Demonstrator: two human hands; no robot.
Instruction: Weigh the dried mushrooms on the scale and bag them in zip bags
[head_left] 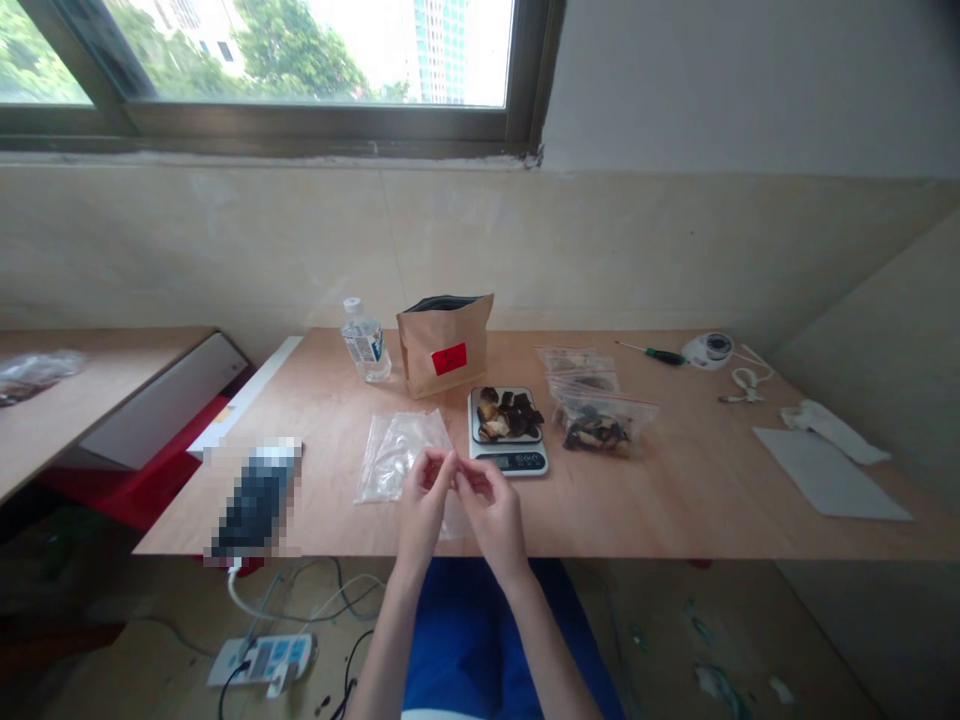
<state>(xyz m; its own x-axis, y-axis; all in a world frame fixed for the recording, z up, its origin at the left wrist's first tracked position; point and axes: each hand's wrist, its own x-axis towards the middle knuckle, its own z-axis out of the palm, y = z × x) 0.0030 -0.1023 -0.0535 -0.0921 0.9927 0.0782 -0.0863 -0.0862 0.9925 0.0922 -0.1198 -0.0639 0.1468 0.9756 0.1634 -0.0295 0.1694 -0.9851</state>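
My left hand (422, 495) and my right hand (489, 500) meet at the fingertips near the table's front edge. Both are closed in a pinch on a clear plastic bag (454, 522), which shows between and below them. More clear plastic bags (386, 455) lie flat just left of my hands. Right behind my fingers stands a white digital kitchen scale (531, 462). Dark brown and cream dried pieces (510, 413), like sliced dried mushrooms, are heaped on its plate. The reading on its display is too small to make out.
Behind stand a brown paper pouch (427, 350) with a red label and a water bottle (367, 345). Filled zip bags (600, 425) lie right of the scale. A phone (255, 500), screwdriver (664, 356), small camera (709, 350) and white sheet (829, 475) lie farther out.
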